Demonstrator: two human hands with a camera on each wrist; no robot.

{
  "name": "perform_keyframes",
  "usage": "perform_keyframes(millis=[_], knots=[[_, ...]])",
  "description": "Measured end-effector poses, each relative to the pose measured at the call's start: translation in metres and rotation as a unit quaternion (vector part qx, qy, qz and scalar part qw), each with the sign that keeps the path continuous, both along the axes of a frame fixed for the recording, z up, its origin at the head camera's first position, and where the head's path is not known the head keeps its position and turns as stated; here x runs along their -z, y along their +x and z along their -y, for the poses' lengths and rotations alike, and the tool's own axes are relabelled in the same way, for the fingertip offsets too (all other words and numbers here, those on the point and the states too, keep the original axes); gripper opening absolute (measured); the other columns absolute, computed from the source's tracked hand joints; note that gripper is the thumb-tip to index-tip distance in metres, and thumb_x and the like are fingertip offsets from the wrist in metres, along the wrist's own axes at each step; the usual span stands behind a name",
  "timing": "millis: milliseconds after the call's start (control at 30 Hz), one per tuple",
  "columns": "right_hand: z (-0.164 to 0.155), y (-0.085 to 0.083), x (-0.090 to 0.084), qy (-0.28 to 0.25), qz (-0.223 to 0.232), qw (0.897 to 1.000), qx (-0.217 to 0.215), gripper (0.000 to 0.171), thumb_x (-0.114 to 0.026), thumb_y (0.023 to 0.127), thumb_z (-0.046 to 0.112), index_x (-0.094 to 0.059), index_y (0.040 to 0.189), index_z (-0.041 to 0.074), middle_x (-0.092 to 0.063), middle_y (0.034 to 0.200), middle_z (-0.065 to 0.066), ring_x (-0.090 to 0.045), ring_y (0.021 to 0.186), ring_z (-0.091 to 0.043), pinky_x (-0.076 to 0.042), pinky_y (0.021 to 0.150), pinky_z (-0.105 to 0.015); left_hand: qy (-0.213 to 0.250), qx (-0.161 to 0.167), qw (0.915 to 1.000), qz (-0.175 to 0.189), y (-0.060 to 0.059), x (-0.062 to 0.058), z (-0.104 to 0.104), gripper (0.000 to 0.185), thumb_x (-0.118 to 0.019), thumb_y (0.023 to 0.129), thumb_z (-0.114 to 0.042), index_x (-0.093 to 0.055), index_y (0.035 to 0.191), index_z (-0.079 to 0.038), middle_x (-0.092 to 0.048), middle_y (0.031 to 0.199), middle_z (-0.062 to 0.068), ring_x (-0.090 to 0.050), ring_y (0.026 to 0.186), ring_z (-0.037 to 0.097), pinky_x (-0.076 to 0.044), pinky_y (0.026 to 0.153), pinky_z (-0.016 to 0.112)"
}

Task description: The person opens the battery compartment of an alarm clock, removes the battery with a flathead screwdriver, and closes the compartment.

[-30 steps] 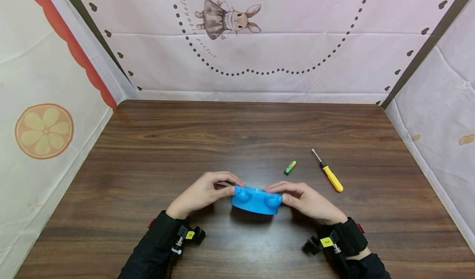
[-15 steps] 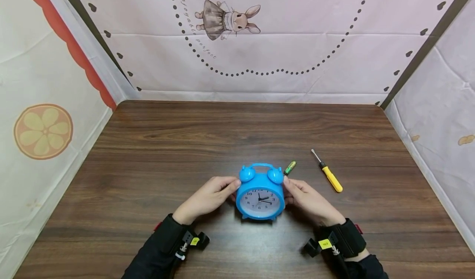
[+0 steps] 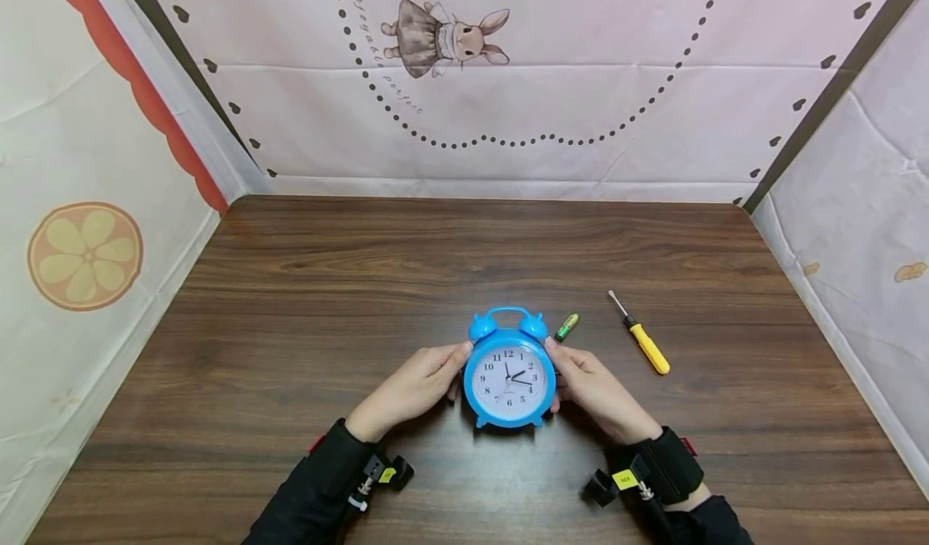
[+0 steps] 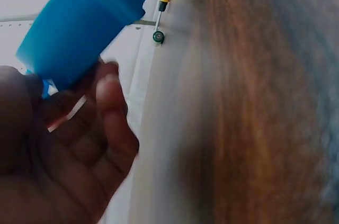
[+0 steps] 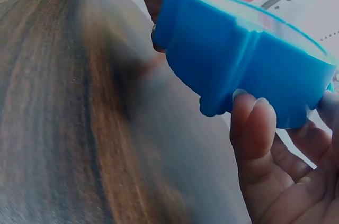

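Note:
Between both hands is a blue twin-bell alarm clock (image 3: pixel 510 380), its white dial turned up toward the head camera and its bells pointing away. My left hand (image 3: pixel 414 388) grips its left side, thumb near the left bell and fingers curled behind. On the other side my right hand (image 3: pixel 598 388) holds the clock the same way, thumb by the right bell. In the left wrist view the clock's side (image 4: pixel 87 28) hangs over the left fingers. The right wrist view shows the clock's smooth casing (image 5: pixel 233 60) with right fingertips against it. The back of the clock is hidden.
A small green battery (image 3: pixel 567 327) lies on the wooden table (image 3: pixel 327 287) just beyond the right thumb. Farther right lies a screwdriver (image 3: pixel 649 349) with a yellow handle. Printed white cloth (image 3: pixel 544 101) stands along the back and sides of the table.
The clock has tipped up from showing its narrow top to showing its dial to the head camera. Both hands have shifted with it, thumbs now at the front. Battery and screwdriver stay put.

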State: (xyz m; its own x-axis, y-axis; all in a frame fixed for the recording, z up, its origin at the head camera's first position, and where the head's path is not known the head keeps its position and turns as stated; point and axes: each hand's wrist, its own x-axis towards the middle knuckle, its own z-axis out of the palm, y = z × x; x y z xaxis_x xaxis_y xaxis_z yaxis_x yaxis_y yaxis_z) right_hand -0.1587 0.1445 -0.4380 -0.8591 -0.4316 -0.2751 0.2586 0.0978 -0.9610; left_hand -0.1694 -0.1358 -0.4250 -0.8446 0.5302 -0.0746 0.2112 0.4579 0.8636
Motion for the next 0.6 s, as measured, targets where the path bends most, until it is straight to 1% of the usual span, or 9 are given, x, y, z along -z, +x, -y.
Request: perform_keyframes(millis=[67,167,200,233,267,400,433,500,600], knots=[[0.0017,0.0003,0.0013,-0.001,-0.001,1.000,-0.002,0.059,-0.037,0.106,0.055,-0.058,0.109,0.000,-0.058,0.090,-0.011,-0.058,0.069,-0.019,-0.053,0.066,-0.032,-0.023,-0.020,0.9994,-0.014,0.0008,0.0007,-0.0005,0.050,-0.030,0.111,-0.044,-0.067,0.101,-0.012,-0.054,0.068,-0.002,-0.056,0.066,0.016,-0.046,0.066,0.030],[0.0034,0.0011,0.0032,0.003,-0.003,1.000,-0.003,0.060,-0.035,0.107,0.054,-0.059,0.106,-0.001,-0.059,0.083,-0.011,-0.058,0.067,-0.019,-0.053,0.064,-0.032,-0.059,-0.043,0.9969,-0.030,0.0022,0.0012,-0.0018,0.052,-0.031,0.110,-0.047,-0.068,0.096,-0.014,-0.053,0.067,-0.005,-0.052,0.063,0.011,-0.045,0.063,0.030],[0.0040,0.0013,0.0038,0.006,-0.004,1.000,-0.002,0.061,-0.035,0.107,0.055,-0.060,0.107,-0.001,-0.060,0.082,-0.010,-0.059,0.066,-0.019,-0.053,0.064,-0.032,-0.070,-0.048,0.9958,-0.036,0.0026,0.0014,-0.0024,0.052,-0.031,0.110,-0.048,-0.068,0.094,-0.015,-0.050,0.066,-0.005,-0.052,0.064,0.011,-0.045,0.064,0.030],[0.0044,0.0015,0.0045,0.009,-0.004,1.000,0.000,0.061,-0.035,0.107,0.055,-0.060,0.107,-0.001,-0.060,0.081,-0.011,-0.059,0.066,-0.019,-0.053,0.063,-0.032,-0.079,-0.052,0.9947,-0.041,0.0030,0.0017,-0.0028,0.053,-0.031,0.110,-0.047,-0.069,0.095,-0.015,-0.050,0.067,-0.005,-0.052,0.066,0.010,-0.046,0.067,0.030],[0.0051,0.0017,0.0049,0.015,-0.005,1.000,0.004,0.061,-0.035,0.107,0.055,-0.060,0.107,-0.001,-0.060,0.080,-0.010,-0.059,0.065,-0.019,-0.053,0.063,-0.032,-0.089,-0.056,0.9935,-0.044,0.0033,0.0018,-0.0037,0.052,-0.031,0.110,-0.047,-0.068,0.093,-0.015,-0.051,0.067,-0.005,-0.053,0.066,0.010,-0.048,0.067,0.032],[0.0074,0.0023,0.0061,0.026,-0.009,0.999,0.020,0.061,-0.038,0.106,0.056,-0.058,0.112,-0.001,-0.059,0.077,-0.011,-0.057,0.061,-0.019,-0.052,0.060,-0.032,-0.117,-0.059,0.9899,-0.054,0.0044,0.0022,-0.0052,0.052,-0.032,0.111,-0.046,-0.067,0.086,-0.015,-0.045,0.064,-0.004,-0.051,0.065,0.011,-0.046,0.067,0.032],[0.0079,0.0025,0.0064,0.029,-0.011,0.999,0.024,0.060,-0.038,0.106,0.056,-0.058,0.113,0.000,-0.059,0.076,-0.011,-0.056,0.060,-0.019,-0.052,0.060,-0.032,-0.120,-0.057,0.9896,-0.054,0.0045,0.0021,-0.0056,0.053,-0.031,0.111,-0.046,-0.065,0.082,-0.015,-0.046,0.064,-0.004,-0.050,0.064,0.011,-0.045,0.065,0.031],[0.0088,0.0030,0.0071,0.034,-0.012,0.999,0.033,0.058,-0.040,0.106,0.054,-0.057,0.115,0.000,-0.059,0.075,-0.011,-0.056,0.059,-0.019,-0.052,0.059,-0.031,-0.125,-0.050,0.9896,-0.051,0.0047,0.0019,-0.0056,0.055,-0.030,0.110,-0.047,-0.056,0.073,-0.016,-0.044,0.061,-0.005,-0.045,0.056,0.011,-0.039,0.057,0.029],[0.0108,0.0042,0.0069,0.053,-0.013,0.997,0.053,0.052,-0.042,0.107,0.050,-0.058,0.115,0.000,-0.060,0.075,-0.011,-0.057,0.059,-0.019,-0.052,0.059,-0.031,-0.127,-0.044,0.9898,-0.049,0.0052,0.0020,-0.0052,0.057,-0.029,0.111,-0.047,-0.055,0.072,-0.015,-0.046,0.060,-0.006,-0.043,0.053,0.010,-0.036,0.054,0.027]])
